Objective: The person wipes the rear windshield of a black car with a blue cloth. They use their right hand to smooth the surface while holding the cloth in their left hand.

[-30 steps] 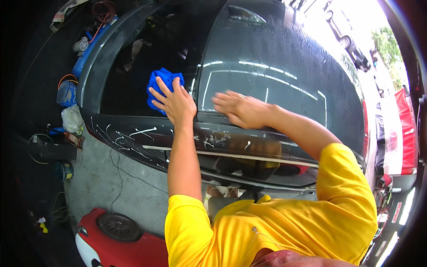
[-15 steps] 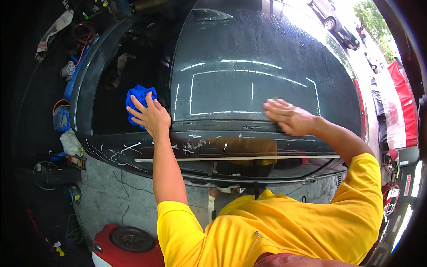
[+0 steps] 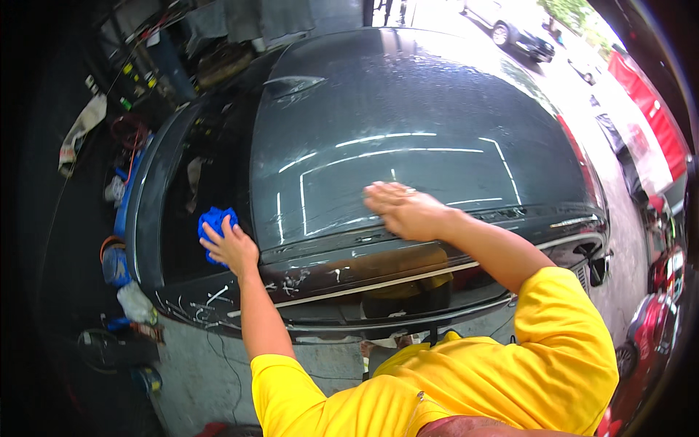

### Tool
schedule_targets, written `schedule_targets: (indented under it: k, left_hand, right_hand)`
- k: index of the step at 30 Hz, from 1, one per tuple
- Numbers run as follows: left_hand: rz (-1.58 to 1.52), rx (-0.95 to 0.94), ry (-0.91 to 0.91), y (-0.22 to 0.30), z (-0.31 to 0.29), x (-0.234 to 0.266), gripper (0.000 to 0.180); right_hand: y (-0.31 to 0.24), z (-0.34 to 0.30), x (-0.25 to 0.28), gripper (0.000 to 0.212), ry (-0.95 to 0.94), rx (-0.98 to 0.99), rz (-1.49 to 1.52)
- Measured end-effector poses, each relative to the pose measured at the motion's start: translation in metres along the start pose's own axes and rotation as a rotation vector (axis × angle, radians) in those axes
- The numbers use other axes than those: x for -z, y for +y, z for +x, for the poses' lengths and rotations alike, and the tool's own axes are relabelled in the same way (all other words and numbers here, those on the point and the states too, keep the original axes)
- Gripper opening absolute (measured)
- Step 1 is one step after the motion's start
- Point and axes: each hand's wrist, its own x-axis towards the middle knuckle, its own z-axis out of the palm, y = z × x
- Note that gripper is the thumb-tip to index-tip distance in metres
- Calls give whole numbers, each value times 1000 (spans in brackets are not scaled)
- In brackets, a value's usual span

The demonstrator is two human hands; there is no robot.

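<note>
In front of me is the dark, glossy car roof, with streaks of light reflected in it. My left hand presses a bunched blue cloth against the black rear window, close to the roof's edge. Its fingers are spread over the cloth, which the palm partly hides. My right hand lies flat on the near side of the roof, just above the side channel. Those fingers are stretched out, a ring shows on one, and no object is visible under them.
White marks streak the bodywork below the rear window. A shark-fin antenna rises from the roof's far side. A side mirror juts out at right. Hoses and containers line the left, and a red car stands at right.
My right hand has slid left along the roof toward my left hand. The left hand stays on the cloth at the rear window. The whole view has turned and shifted.
</note>
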Motion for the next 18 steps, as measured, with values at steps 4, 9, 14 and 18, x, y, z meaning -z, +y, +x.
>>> schedule_targets:
  k: [4, 9, 14, 18]
  left_hand:
    - [22, -11, 21, 7, 8, -6, 44]
    - [-263, 61, 223, 7, -2, 21, 50]
    - [-1632, -340, -568, 27, -116, 150, 32]
    - [-2040, -1036, -1408, 77, -204, 266, 49]
  right_hand:
    - [45, -103, 17, 55, 161, -363, 23]
    - [42, -101, 12, 56, 244, -421, -2]
    - [45, -93, -6, 57, 190, -467, -13]
    - [54, -104, -10, 57, 258, -500, -18]
